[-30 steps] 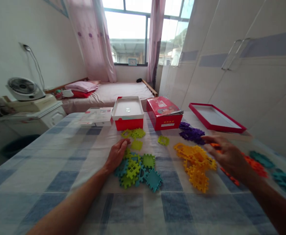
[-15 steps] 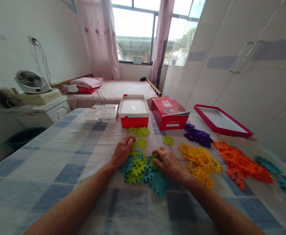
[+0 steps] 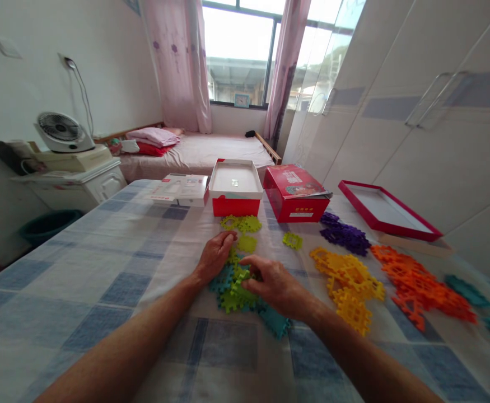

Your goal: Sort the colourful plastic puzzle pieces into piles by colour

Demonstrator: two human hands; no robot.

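Observation:
A pile of lime-green building pieces (image 3: 233,300) and blue-green building pieces (image 3: 276,320), flat with toothed edges, lies before me. My left hand (image 3: 217,257) rests at the pile's left edge, fingers curled together; what they hold, if anything, is hidden. Across the pile from the right comes my right hand (image 3: 276,282), thumb and fingers closed about a lime-green piece (image 3: 240,277) on top. The hand hides part of the pile. Just beyond lie a flat yellow-green square (image 3: 247,243) and several yellow-green pieces (image 3: 248,224). Another lime-green piece (image 3: 292,240) lies alone to the right.
Yellow pieces (image 3: 348,285), orange pieces (image 3: 425,285), purple pieces (image 3: 348,234) and teal pieces (image 3: 467,290) lie in heaps to the right. Behind stand an open box (image 3: 236,207), a red box (image 3: 297,210), a white box (image 3: 181,190) and a red-rimmed lid (image 3: 390,210).
My right hand came from the purple and orange heaps to the pile, then moved further left over the lime-green pieces. The left hand stays by the pile's left edge. The view shifted slightly.

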